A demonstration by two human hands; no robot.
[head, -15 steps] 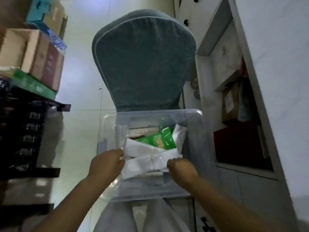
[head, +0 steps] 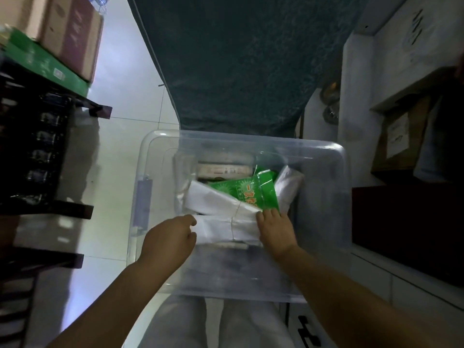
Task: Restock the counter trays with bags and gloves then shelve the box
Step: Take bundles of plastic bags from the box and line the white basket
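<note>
**Change.** Half a second ago the right hand [head: 275,229] sat knuckled at the bundle's near right corner. It now reaches further in, fingers curled over the right end of the bundle of white bags [head: 221,222], fingertips touching the lower corner of the green packet [head: 253,194]. The left hand [head: 168,239] stays at the bundle's left end, thumb and fingers closed on it. The view has also drawn closer to the box. The bundle has not left the box.

**Meaning.** In my judgement both ends are now secured for lifting out, so restocking is at its first stage and shelving is far off.

**Container.** The clear plastic box [head: 344,172] rests on the person's lap at centre frame.
- The tied bundle lies across its middle.
- The green packet leans over the bundle toward 1 o'clock. It may hold the gloves, but I cannot confirm this.
- A white pack [head: 288,187] stands beside the green packet at 2 o'clock.
- Flat cartons [head: 223,169] lie at 12 o'clock.

**Surroundings.**
- A chair back [head: 238,59] is at 12 o'clock.
- A dark rack [head: 37,146] is at 9 o'clock.
- A cabinet [head: 401,222] is at 3 o'clock.
</note>
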